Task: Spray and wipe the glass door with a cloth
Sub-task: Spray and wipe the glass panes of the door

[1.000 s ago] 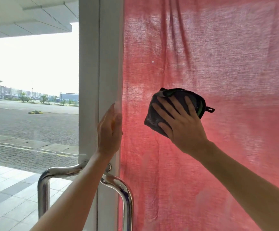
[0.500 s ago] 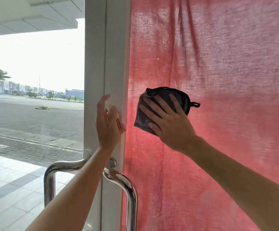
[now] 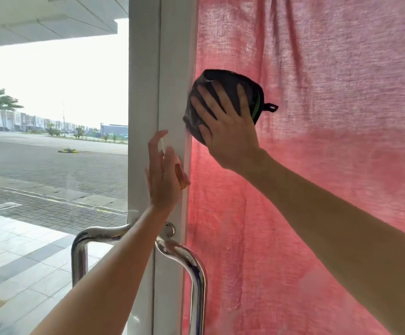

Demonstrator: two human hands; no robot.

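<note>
Wiping is underway, we judge. Our right hand (image 3: pixel 225 131) is pressing, fingers spread flat, a dark grey folded cloth with a green edge (image 3: pixel 223 102) against the glass door pane backed by a red woven curtain (image 3: pixel 329 165), at ten o'clock of the pane beside the white door frame (image 3: pixel 172 68). Our left hand (image 3: pixel 163 172) is gripping a small orange spray bottle (image 3: pixel 180 176) against that frame, above the chrome pull handle (image 3: pixel 189 262). We are seeing faint smears lower down, so most of the pane probably remains.
</note>
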